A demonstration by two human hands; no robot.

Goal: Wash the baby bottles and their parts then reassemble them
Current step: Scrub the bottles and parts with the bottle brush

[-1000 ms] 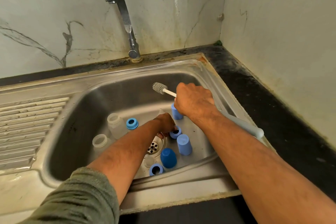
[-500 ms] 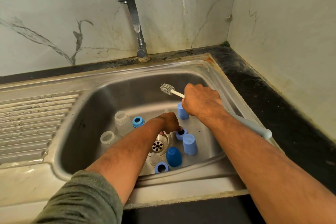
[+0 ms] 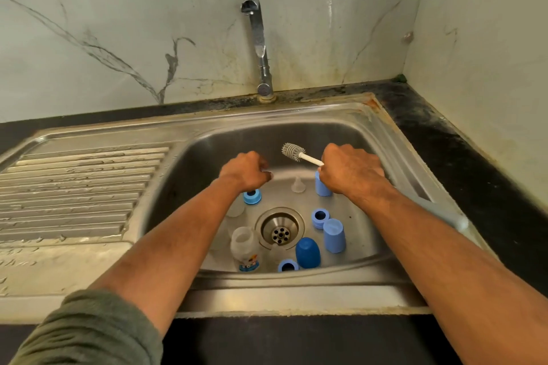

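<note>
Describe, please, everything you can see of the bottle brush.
The bottle brush has a small grey bristled head on a thin white stem. The right hand grips it over the sink, head pointing up and left, touching nothing. A pale handle shows past the forearm, over the sink's right rim, probably its other end.

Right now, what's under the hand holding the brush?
Under the right hand gripping the brush stands a light blue cap. Only its lower part shows; the hand covers its top.
</note>
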